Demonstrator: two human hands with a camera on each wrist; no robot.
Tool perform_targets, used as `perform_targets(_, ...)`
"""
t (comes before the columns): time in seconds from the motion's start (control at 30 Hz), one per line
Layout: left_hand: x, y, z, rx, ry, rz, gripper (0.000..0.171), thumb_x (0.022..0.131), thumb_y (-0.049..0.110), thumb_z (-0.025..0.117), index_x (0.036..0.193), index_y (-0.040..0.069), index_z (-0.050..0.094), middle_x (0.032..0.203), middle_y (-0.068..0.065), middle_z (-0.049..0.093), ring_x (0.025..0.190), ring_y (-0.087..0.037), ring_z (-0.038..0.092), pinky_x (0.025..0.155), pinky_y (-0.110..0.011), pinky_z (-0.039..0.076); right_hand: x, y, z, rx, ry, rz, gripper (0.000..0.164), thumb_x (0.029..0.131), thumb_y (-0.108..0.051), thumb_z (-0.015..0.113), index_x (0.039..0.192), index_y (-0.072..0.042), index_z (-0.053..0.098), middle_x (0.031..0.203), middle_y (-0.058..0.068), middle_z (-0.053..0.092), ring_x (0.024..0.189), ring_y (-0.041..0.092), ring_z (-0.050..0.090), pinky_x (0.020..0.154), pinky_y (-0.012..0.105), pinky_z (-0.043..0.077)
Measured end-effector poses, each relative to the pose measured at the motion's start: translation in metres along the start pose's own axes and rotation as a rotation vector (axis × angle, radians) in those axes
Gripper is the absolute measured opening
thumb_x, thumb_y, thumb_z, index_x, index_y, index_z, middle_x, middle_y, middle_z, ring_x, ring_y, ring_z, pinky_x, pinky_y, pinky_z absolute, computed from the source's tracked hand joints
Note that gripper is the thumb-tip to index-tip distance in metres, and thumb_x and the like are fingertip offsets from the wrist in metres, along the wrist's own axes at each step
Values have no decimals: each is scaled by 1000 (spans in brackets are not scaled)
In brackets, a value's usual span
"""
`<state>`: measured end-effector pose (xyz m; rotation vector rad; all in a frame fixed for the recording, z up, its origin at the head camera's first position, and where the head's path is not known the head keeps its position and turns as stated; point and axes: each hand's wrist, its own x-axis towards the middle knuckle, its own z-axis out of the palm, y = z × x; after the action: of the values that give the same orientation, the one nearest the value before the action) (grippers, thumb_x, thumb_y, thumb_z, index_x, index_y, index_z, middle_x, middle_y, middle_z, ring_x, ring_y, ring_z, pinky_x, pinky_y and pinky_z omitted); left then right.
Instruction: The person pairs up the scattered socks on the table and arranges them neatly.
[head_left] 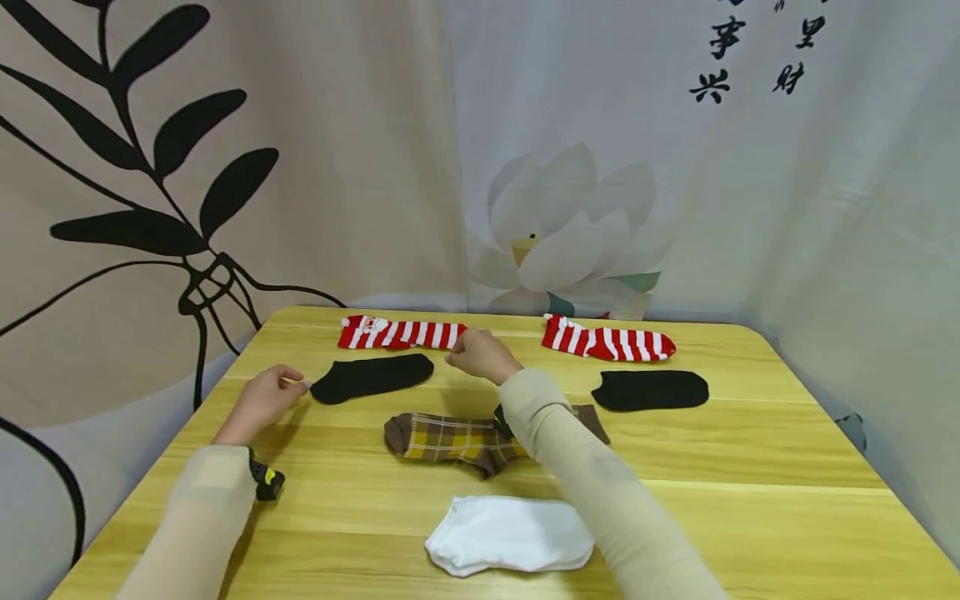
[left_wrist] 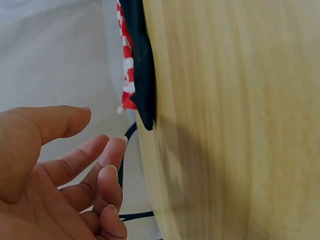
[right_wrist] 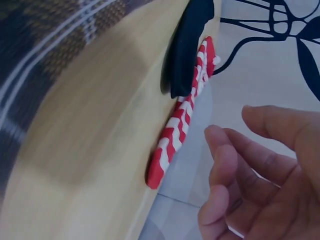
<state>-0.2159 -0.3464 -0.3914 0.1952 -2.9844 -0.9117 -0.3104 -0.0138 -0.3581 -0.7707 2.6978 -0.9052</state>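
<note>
My left hand (head_left: 266, 402) hovers at the left end of a black ankle sock (head_left: 371, 377); the left wrist view shows its loosely bent fingers holding nothing. Above the table my right hand (head_left: 482, 357) hangs near the right end of a red-and-white striped sock (head_left: 405, 333). A gap shows between its thumb and fingers in the right wrist view, with nothing held. Below the right forearm lies brown and yellow plaid fabric (head_left: 450, 438), apparently socks, partly hidden by the sleeve. Nearest to me is a white sock (head_left: 510, 535), its right edge by the sleeve.
On the right side of the wooden table (head_left: 780, 450) lie a second striped sock (head_left: 607, 342) and a second black sock (head_left: 650, 390). Behind the table's far edge hangs a printed curtain (head_left: 360, 167). My left wrist wears a black and yellow band (head_left: 266, 479).
</note>
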Motion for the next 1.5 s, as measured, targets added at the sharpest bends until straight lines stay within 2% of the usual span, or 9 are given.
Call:
perform_targets(0.07,4,0,1,9,-9,-5,45,100,27,49,123,-11,50,113,-34,56,88,-36,58,68,-40,47,7,0,5,-18,10,15,54,96,-20,59,49,-15,34,44,-5,21,42,10,17,92,39,33)
perform_targets(0.17,9,0,4,9,-21,-5,45,99,27,50,123,-12,51,115,-34,55,96,-41,58,74,-45,48,17,-1,12,-34,8,38,55,95,-19,60,47,-14,33,44,-5,20,42,9,16,71,32,39)
perform_targets(0.3,15,0,9,6,-37,-13,45,98,27,51,122,-12,52,118,-34,56,101,-42,57,79,-48,48,26,-3,21,-9,-6,74,55,94,-17,60,47,-13,32,46,-4,19,44,9,13,47,25,21)
perform_targets(0.57,25,-6,13,25,-49,-58,43,97,28,55,117,-9,55,115,-30,58,93,-34,57,75,-42,47,41,-10,36,1,-27,159,55,94,-22,61,49,-13,31,49,-3,19,45,10,14,45,26,19)
perform_targets(0.7,28,-5,14,36,-65,-85,42,94,28,60,114,-9,57,115,-29,58,94,-35,56,76,-42,47,50,-11,48,-24,-45,203,46,94,-27,62,57,-12,39,52,-2,21,47,11,17,46,26,23)
perform_targets(0.8,29,-3,15,33,-83,-121,41,90,24,65,113,-8,57,116,-29,58,96,-35,55,78,-43,47,52,-14,56,-83,-59,196,26,93,-30,63,80,-9,57,59,0,40,51,12,33,52,27,34)
perform_targets(0.93,27,-1,15,15,-96,-146,40,88,18,68,115,-9,55,111,-26,59,92,-31,55,76,-41,46,51,-22,65,-180,-57,173,36,93,-32,63,122,-10,60,100,5,68,79,16,62,69,32,50)
perform_targets(1.27,30,2,13,-11,-119,-152,42,88,17,68,118,-8,52,99,-21,62,84,-27,58,69,-34,47,51,-29,70,-460,47,138,18,92,-28,66,105,-16,69,91,2,72,73,19,67,66,38,56)
perform_targets(1.5,27,3,11,-18,-135,-174,43,89,16,67,120,-8,52,112,-26,59,93,-30,56,76,-38,47,53,-31,75,-482,11,164,19,97,-20,56,112,-17,66,106,4,70,90,25,67,83,47,53)
